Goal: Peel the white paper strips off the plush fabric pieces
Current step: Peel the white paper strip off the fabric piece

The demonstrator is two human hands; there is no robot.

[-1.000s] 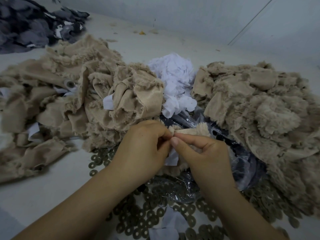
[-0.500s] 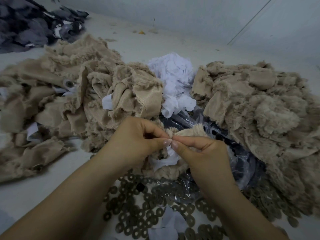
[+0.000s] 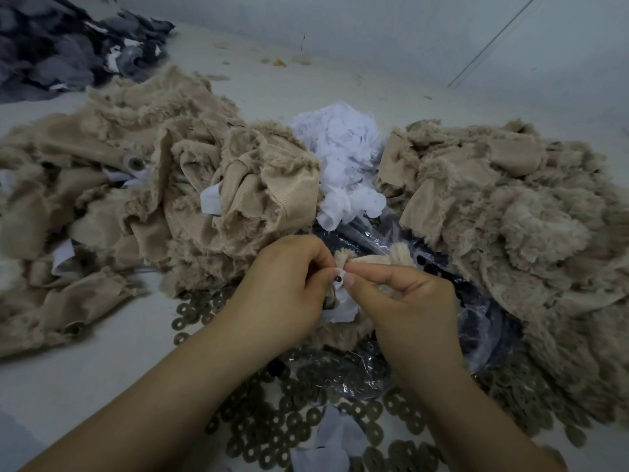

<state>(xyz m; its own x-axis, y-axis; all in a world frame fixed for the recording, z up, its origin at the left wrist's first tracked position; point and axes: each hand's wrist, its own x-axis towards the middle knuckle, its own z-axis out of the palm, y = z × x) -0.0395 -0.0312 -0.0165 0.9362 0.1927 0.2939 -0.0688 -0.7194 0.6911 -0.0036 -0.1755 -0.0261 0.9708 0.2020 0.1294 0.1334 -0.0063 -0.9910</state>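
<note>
- Two hands meet at centre: the left hand [image 3: 282, 287] and right hand [image 3: 405, 301], fingertips touching, both curled and pinching one small plush piece [image 3: 371, 260] held just above the table [image 3: 85, 369].
- Left thumb and forefinger nip the top edge of the white strip [image 3: 342, 310], which hangs down between the hands; right thumb and forefinger clamp the fabric edge just beside that nip (a small dark dot shows at the pinch point; what it is cannot be told).
- Handling, as a judgement: the piece is light, soft and floppy, so it gives no resistance of its own and must be anchored close to the peel line; the strip is thin paper, likely to tear if pulled sideways, so hold it near the bond and draw along the fabric.
- Nearest the viewer, many flat rings [image 3: 272, 434] lie scattered on the table, with white scraps [image 3: 326, 441] among them.
- Under and beyond the hands, a clear plastic bag [image 3: 476, 321] over something dark.
- Left, a plush heap [image 3: 143, 185] with white strips showing in it (probably unpeeled); right, a second heap [image 3: 510, 206] with none visible.
- Between the heaps, farther back, a mound of white paper [image 3: 340, 158].
- Far left, dark grey fabric [image 3: 61, 49] against the wall [image 3: 408, 28].
</note>
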